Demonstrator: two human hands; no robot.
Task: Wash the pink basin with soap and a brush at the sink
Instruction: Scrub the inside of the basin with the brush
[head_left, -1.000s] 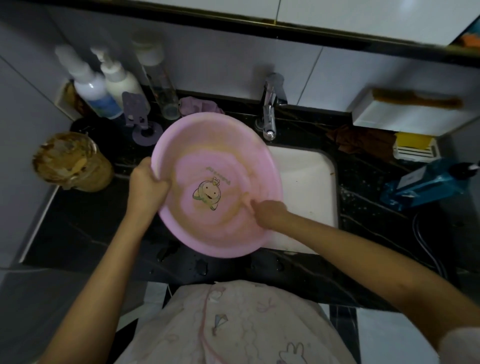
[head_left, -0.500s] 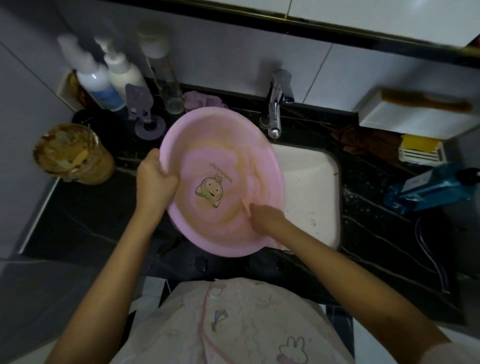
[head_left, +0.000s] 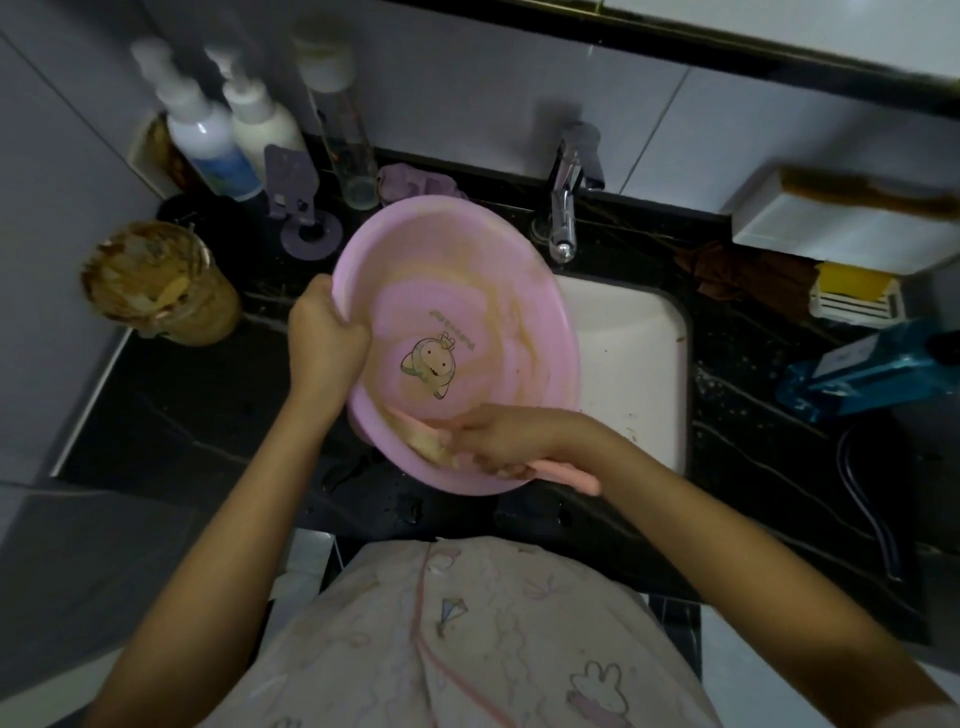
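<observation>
A round pink basin (head_left: 467, 270) with a cartoon print and brownish streaks is held tilted over the left edge of the white sink (head_left: 628, 353). My left hand (head_left: 324, 338) grips the basin's left rim. My right hand (head_left: 498, 434) grips a pink brush (head_left: 566, 475); its soiled bristles press against the basin's inner wall near the lower rim, and the handle sticks out to the right under my wrist.
A chrome tap (head_left: 566, 208) stands behind the sink. Pump bottles (head_left: 208, 140), a clear tall bottle (head_left: 343, 130) and a purple holder (head_left: 296, 208) line the back left. A dirty brown jar (head_left: 161, 283) sits at left; a brown cloth (head_left: 748, 275) and blue pack (head_left: 872, 369) lie at right.
My right hand slid the brush from the basin's middle-right down to the lower rim. The basin shifted slightly right with my left hand still on its rim.
</observation>
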